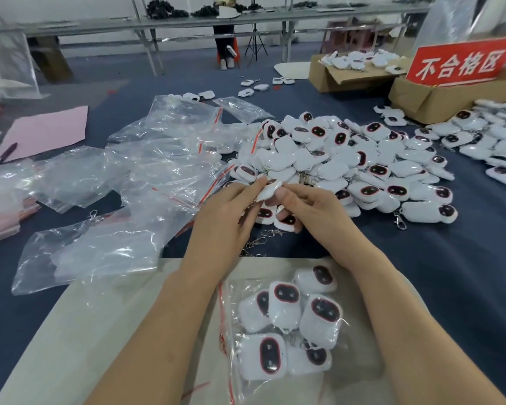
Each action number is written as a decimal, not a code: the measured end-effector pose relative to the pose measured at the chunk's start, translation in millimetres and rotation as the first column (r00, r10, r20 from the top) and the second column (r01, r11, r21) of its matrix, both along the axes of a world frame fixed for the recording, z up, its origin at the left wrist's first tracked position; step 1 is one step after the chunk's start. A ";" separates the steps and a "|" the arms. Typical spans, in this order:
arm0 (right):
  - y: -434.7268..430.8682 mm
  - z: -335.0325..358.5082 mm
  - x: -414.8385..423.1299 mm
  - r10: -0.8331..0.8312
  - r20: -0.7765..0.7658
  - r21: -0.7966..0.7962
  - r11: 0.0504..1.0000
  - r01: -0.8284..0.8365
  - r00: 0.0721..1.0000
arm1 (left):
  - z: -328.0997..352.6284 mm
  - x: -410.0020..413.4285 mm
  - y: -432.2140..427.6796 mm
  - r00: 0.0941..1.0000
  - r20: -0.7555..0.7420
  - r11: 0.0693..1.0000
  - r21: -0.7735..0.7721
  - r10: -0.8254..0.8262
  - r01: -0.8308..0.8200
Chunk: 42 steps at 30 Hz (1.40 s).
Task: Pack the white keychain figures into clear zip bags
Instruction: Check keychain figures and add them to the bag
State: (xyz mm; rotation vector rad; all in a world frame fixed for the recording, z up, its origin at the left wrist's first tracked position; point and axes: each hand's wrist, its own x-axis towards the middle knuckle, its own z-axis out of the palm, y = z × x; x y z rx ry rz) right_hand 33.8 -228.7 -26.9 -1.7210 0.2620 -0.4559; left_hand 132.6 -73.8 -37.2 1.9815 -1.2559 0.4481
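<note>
Both hands meet just this side of the pile [348,159] of white figures heaped on the dark bench [450,273]. The left hand [225,217] and the right hand [313,211] pinch one figure [268,191] between thumbs and fingertips, so each grip is closed on it and it sits lifted just clear of the heap. Two more figures lie right under the fingers, and I cannot tell whether the right hand holds them too. Loose chains [257,244] trail on the bench below the wrists. If the held figure's clasp is caught in those or in the pile, I reckon pulling it away will drag neighbours along or scatter them. The pinch is only at the edges of a smooth shell, so a tug could also pop it free. Empty bags [146,176] lie crumpled and overlapping well to the left; reaching for one may lift several at once. The filled bag [287,323] rests on a pale sheet [70,331] between the forearms. I cannot see whether its red zip is shut; if not, a brush of the arm could spill it.
</note>
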 end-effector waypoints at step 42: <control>13.8 4.2 -0.8 0.091 0.057 -0.146 0.986 -0.082 0.994 | 6.3 6.4 1.8 0.735 -0.651 0.981 -0.132 -0.192 0.140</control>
